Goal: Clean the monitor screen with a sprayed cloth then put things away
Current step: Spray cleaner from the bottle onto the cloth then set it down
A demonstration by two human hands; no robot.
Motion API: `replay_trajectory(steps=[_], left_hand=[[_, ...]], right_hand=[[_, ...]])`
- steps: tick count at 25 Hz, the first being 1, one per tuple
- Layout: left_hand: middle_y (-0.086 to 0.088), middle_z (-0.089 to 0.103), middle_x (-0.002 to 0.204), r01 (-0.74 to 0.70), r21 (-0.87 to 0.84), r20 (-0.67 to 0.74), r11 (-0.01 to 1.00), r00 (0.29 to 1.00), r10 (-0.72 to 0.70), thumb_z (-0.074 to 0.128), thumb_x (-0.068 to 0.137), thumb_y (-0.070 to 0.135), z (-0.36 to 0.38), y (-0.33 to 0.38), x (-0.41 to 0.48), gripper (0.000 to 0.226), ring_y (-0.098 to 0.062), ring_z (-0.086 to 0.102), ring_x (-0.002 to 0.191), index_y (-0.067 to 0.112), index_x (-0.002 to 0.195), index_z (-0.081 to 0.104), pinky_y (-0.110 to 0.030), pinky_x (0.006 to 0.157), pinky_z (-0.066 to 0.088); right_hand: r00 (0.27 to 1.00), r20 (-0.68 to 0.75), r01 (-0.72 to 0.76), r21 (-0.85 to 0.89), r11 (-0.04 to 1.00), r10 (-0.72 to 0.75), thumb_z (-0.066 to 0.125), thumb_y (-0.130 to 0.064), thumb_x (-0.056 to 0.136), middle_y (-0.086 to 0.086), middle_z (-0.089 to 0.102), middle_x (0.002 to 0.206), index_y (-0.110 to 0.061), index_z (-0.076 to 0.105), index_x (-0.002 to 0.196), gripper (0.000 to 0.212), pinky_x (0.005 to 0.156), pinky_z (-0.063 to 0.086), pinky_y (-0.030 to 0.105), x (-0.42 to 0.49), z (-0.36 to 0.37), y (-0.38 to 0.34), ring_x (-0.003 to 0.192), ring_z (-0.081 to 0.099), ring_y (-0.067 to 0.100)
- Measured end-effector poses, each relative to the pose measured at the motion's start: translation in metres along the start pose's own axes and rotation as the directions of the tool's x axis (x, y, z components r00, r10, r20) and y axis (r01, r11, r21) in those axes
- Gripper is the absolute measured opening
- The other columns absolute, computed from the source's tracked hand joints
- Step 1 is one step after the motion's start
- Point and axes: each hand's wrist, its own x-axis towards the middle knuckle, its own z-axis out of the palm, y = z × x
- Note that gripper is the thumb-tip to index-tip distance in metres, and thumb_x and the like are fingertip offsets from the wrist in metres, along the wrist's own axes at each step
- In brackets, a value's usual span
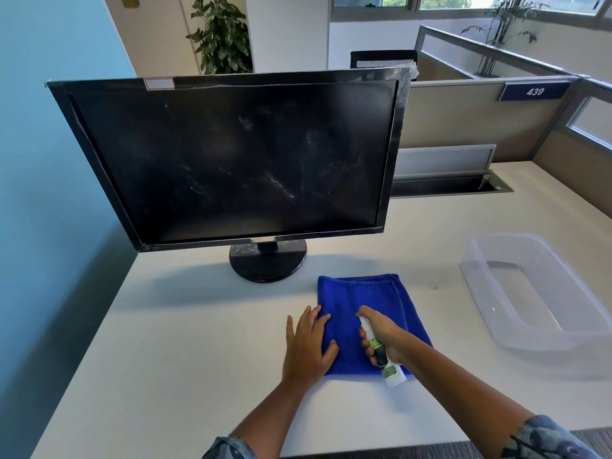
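**Entry: cloth being wetted, screen not yet wiped**

Progress. The black-framed flat monitor (231, 160) stood on its round base at the far left of the pale surface (198, 342). Its dark screen showed whitish smears and specks across the middle and right, so wiping was judged not begun. The folded blue microfibre cloth (361, 293) lay flat on the surface, just in front of the monitor base and to its right. The clear plastic storage bin (477, 279) sat well apart at the right and appeared to hold nothing. Judged stage: spraying the cloth. Left to do: wipe the screen, then put cloth and bottle away, presumably in the bin.

Hands. The left hand (309, 346) was spread flat, fingers straight, pressing the cloth's near-left edge. The right hand (384, 339) gripped the small white spray bottle with green-and-black label (380, 352), fingers curled round the body and the index finger on the nozzle head.

Orientation. The bottle was held just above the near-right part of the cloth. Its long axis ran near to far, base towards the person and nozzle away towards the monitor, angled slightly left. No mist was visible. The cloth's long axis ran near to far, its near end skewed right.
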Motion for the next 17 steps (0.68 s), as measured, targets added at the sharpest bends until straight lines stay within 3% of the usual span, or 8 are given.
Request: replay_trajectory(steps=[12, 15, 17], left_hand=[[-0.004, 0.034, 0.149, 0.002, 0.008, -0.003, 1.0, 1.0, -0.002, 0.048, 0.087, 0.036, 0.001, 0.0, 0.0, 0.05, -0.02, 0.021, 0.141, 0.017, 0.134, 0.044, -0.046, 0.114, 0.0], [-0.003, 0.034, 0.149, 0.007, -0.001, -0.001, 1.0, 1.0, -0.007, 0.046, 0.088, 0.037, 0.0, 0.001, 0.0, 0.05, -0.02, 0.021, 0.141, 0.017, 0.134, 0.044, -0.046, 0.114, -0.002], [-0.003, 0.034, 0.149, 0.009, -0.004, -0.005, 1.0, 1.0, -0.009, 0.046, 0.088, 0.038, -0.001, 0.002, 0.0, 0.05, -0.02, 0.021, 0.141, 0.018, 0.134, 0.044, -0.045, 0.114, -0.003]], right_hand=[[1.0, 0.03, -0.005, -0.023, 1.0, 0.006, 0.052, -0.048, 0.084, 0.004, 0.052, 0.049, -0.014, 0.051, 0.051, 0.048, 0.045, 0.039, 0.021, -0.009, -0.003, 0.002, 0.038, 0.043, 0.014], [0.986, -0.001, 0.165, 0.046, 0.985, -0.165, 0.057, -0.061, 0.08, 0.004, 0.051, 0.047, -0.014, 0.052, 0.048, 0.057, 0.043, 0.04, 0.022, -0.014, -0.016, -0.003, 0.039, 0.045, 0.016], [0.933, -0.079, 0.356, 0.088, 0.93, -0.35, 0.065, -0.057, 0.078, 0.004, 0.049, 0.048, -0.015, 0.052, 0.052, 0.051, 0.045, 0.041, 0.025, -0.018, -0.037, -0.01, 0.041, 0.045, 0.018]])
